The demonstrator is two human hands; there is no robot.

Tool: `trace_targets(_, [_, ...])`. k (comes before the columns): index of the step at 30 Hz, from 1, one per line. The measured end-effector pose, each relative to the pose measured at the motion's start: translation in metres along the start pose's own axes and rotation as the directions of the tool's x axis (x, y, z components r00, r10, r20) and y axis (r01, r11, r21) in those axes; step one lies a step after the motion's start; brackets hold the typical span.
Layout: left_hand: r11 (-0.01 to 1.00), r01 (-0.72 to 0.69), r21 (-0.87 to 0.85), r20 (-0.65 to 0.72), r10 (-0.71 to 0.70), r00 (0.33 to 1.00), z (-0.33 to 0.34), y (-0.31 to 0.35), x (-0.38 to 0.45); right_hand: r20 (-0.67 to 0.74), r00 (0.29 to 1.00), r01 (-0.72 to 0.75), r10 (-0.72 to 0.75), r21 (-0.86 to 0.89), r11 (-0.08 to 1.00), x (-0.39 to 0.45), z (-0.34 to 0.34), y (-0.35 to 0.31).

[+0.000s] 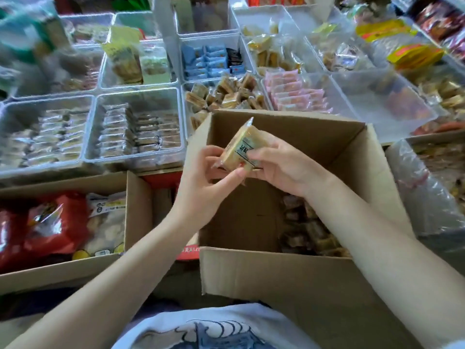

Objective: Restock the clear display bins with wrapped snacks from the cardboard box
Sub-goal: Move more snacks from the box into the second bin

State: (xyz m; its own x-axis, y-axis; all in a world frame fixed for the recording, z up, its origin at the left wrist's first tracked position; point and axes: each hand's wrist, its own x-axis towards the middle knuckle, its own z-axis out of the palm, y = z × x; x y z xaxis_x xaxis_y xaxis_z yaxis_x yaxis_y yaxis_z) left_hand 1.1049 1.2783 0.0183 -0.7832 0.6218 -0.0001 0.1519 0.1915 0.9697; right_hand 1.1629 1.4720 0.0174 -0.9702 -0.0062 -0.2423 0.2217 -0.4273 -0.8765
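You hold a wrapped snack (241, 149), a tan square in clear film with a dark printed label, up over the open cardboard box (276, 280), near its far wall. Your left hand (206, 182) pinches the snack's lower left edge, thumb pressed up against the wrapper's near corner and fingers curled behind it. Your right hand (281, 165) grasps the snack from the right, fingers wrapped over its face and label. The sealed end of the wrapper sticks up toward the far side.

Down in the box, more wrapped snacks of the same brownish kind (309, 230) lie heaped along the right side of the floor; the left part of the floor is bare cardboard.

Just beyond the box's far edge sits a clear bin (183, 107) of similar tan wrapped squares, partly hidden by the box flap. To its right a bin holds pink packets (297, 96) in rows, and beyond it, farther away, a bin holds blue packets (208, 61). To the left, two clear bins are filled with rows of silvery wrapped bars (136, 132), and more bins of mixed sweets run off far and right, blurred.

Near left, a second cardboard box (133, 217) contains red bags (50, 222) and a pale bag of round biscuits (108, 222). At the right edge, crumpled clear plastic bags (427, 192) lie against the box.
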Motion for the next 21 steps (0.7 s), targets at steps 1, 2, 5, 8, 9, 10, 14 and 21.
trace_targets(1, [0.999,-0.009,-0.043,-0.037,0.007,0.999,-0.021,-0.002,0.004,0.018,1.000,0.022,-0.021,-0.019,1.000,0.017,0.020,-0.001])
trace_targets(2, [0.997,-0.025,-0.072,-0.082,0.019,0.996,-0.046,-0.007,0.007,0.028,0.999,0.035,-0.034,-0.051,0.998,0.035,0.041,-0.001])
trace_targets(5, [0.991,-0.094,-0.097,-0.169,0.076,0.983,-0.135,-0.030,0.015,0.000,0.999,0.037,-0.038,-0.193,0.980,0.093,0.103,0.004])
trace_targets(8, [0.997,-0.078,0.018,-0.168,0.080,0.983,-0.242,-0.069,0.019,-0.062,0.995,0.044,-0.073,-0.381,0.923,0.157,0.164,0.016])
trace_targets(9, [0.994,-0.064,0.089,-0.143,0.076,0.987,-0.277,-0.087,0.020,-0.062,0.995,0.041,-0.079,-0.470,0.882,0.179,0.186,0.023])
trace_targets(10, [0.988,-0.048,0.146,-0.111,0.065,0.992,-0.311,-0.105,0.020,-0.050,0.996,0.036,-0.076,-0.554,0.832,0.202,0.209,0.034])
trace_targets(14, [0.958,-0.080,0.274,-0.059,0.099,0.993,-0.419,-0.165,0.017,0.072,0.997,0.063,-0.001,-0.862,0.502,0.291,0.296,0.087])
trace_targets(21, [0.955,-0.066,0.291,-0.136,0.109,0.985,-0.511,-0.219,0.039,0.148,0.989,0.143,0.024,-0.977,0.160,0.384,0.378,0.115])
